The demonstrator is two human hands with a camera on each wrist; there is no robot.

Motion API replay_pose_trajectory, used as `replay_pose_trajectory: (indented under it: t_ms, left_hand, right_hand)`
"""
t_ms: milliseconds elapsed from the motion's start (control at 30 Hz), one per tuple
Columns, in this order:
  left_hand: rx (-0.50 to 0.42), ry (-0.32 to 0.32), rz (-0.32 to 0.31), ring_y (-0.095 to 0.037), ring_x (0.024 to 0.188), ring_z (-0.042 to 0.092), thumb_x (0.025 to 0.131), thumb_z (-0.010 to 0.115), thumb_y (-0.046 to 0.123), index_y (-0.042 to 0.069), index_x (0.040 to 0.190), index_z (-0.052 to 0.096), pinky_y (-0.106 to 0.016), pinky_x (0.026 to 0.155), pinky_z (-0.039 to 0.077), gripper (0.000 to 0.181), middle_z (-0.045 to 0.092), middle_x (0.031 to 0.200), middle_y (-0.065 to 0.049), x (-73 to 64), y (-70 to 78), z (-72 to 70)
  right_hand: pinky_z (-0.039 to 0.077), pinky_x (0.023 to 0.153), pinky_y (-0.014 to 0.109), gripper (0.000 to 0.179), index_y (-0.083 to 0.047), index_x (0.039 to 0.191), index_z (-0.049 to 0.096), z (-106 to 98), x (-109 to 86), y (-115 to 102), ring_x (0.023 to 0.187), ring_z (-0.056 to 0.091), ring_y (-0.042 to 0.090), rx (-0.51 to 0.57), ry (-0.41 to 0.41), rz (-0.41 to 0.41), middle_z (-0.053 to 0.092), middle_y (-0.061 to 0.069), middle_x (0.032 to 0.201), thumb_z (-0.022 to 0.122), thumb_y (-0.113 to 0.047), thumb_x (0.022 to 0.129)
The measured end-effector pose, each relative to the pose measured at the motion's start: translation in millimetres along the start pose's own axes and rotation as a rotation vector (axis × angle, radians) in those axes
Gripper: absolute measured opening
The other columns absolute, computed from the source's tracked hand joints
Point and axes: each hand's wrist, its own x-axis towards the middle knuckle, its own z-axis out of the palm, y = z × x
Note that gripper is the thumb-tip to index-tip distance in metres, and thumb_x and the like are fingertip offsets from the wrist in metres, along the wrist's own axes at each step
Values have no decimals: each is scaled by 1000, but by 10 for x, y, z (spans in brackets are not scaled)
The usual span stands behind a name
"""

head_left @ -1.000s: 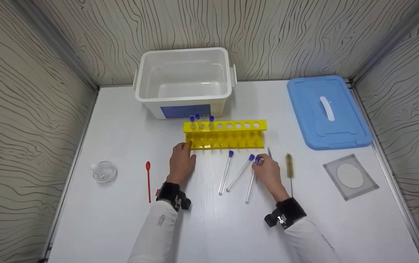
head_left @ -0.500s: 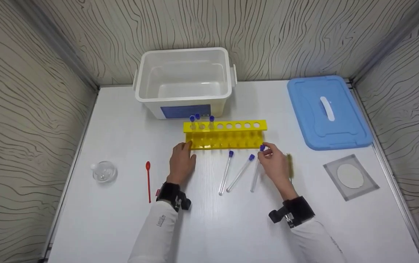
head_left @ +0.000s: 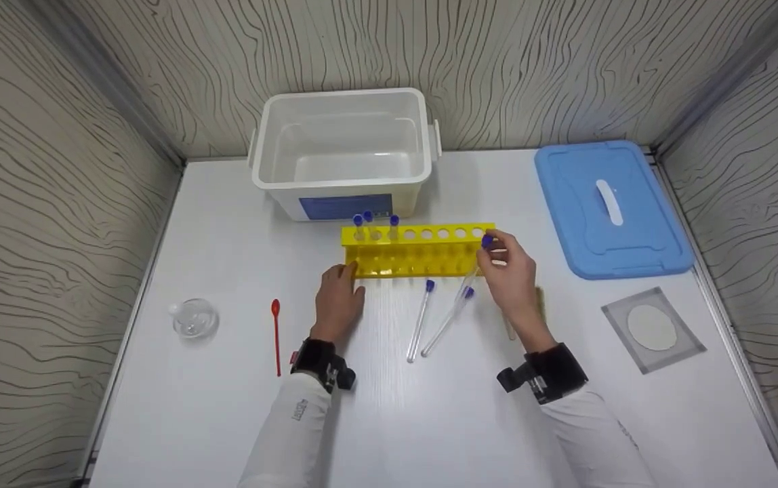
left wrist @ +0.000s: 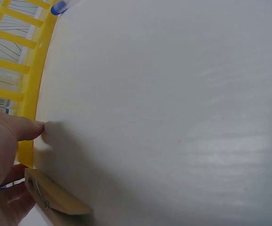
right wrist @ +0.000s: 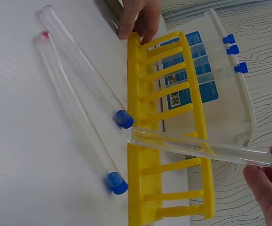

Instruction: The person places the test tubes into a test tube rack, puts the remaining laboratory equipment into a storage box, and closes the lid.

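My right hand pinches a clear test tube just below its blue cap. The tube slants in front of the right part of the yellow test tube rack, its round bottom free in the right wrist view. At the rack's left end, my left hand grips the edge, with the thumb on the front side. A tan wooden piece with a metal spring lies beside those fingers. Three capped tubes stand in the rack's left part. Two more capped tubes lie before it.
Behind the rack stands a white bin. A blue lid and a grey-edged square with a white disc are on the right. Leftward lie a red spoon and a glass vessel. A brush is partly hidden by my right hand.
My right hand has lifted the rightmost test tube off the table and carried it forward to the rack's right end. My left hand has stayed on the rack.
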Motion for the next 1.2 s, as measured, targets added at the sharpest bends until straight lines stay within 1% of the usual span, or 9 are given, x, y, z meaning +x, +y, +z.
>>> replay_pose_trajectory:
  t_ms: [133, 200, 300, 467, 633, 733, 867, 933, 1200]
  left_hand:
    - [-8, -1, -6, -31, 135, 47, 94, 64, 21, 9, 143, 52, -45, 111, 45, 52, 51, 142, -17, -7, 3, -1]
    - [-9, 1, -5, -31, 135, 47, 94, 64, 21, 9, 143, 52, -45, 111, 45, 52, 51, 142, -17, -9, 4, -5]
    - [-5, 3, -4, -31, 135, 47, 95, 64, 21, 9, 143, 51, -45, 110, 45, 52, 51, 142, -17, -6, 7, -11]
    - [1, 16, 10, -32, 133, 48, 94, 64, 21, 9, 142, 52, -45, 109, 47, 51, 52, 140, -17, -1, 3, -11]
    - [1, 38, 26, -33, 131, 50, 93, 65, 20, 7, 139, 55, -46, 106, 49, 49, 54, 137, -19, -7, -6, 7]
    - [-5, 31, 12, -33, 132, 50, 93, 65, 20, 7, 140, 55, -46, 107, 48, 49, 54, 138, -19, -13, 0, 18]
    - [-12, 26, -10, -32, 133, 49, 93, 65, 20, 8, 140, 54, -46, 108, 47, 50, 53, 139, -18, -21, 10, 16]
    - [-13, 26, -13, -32, 133, 49, 93, 65, 20, 9, 141, 54, -45, 109, 46, 50, 53, 140, -18, -25, 15, 10]
    - [-27, 21, -17, -32, 133, 48, 94, 65, 21, 9, 141, 54, -46, 109, 46, 50, 52, 141, -17, -26, 28, -4]
  right_hand:
    - [54, 81, 9, 39, -6, 133, 58, 6, 56, -148, 98, 67, 22, 59, 32, -90, 67, 13, 117, 65, -15, 95]
    - [51, 81, 5, 39, -5, 132, 59, 19, 84, -218, 99, 68, 22, 81, 44, -135, 67, 14, 116, 65, -14, 94]
    - [51, 81, 4, 38, -4, 130, 59, 52, 126, -317, 99, 68, 24, 108, 57, -198, 67, 15, 116, 66, -13, 94]
    - [55, 80, 10, 36, 0, 126, 61, 130, 184, -453, 97, 70, 27, 143, 82, -305, 68, 17, 112, 67, -11, 93]
    - [61, 81, 28, 36, 0, 126, 61, 204, 222, -535, 96, 71, 25, 144, 92, -375, 68, 16, 112, 68, -11, 93]
    - [61, 82, 31, 34, 1, 125, 60, 238, 249, -565, 96, 71, 24, 149, 97, -388, 68, 16, 112, 67, -11, 93]
    - [60, 83, 24, 34, 1, 125, 60, 290, 306, -594, 98, 70, 23, 168, 95, -392, 68, 17, 113, 66, -12, 94]
    - [59, 83, 24, 34, 1, 126, 60, 317, 339, -607, 99, 70, 24, 175, 85, -397, 67, 18, 114, 66, -12, 94]
    - [60, 88, 39, 34, -2, 127, 60, 397, 453, -653, 104, 69, 24, 160, 32, -404, 67, 15, 118, 66, -13, 95]
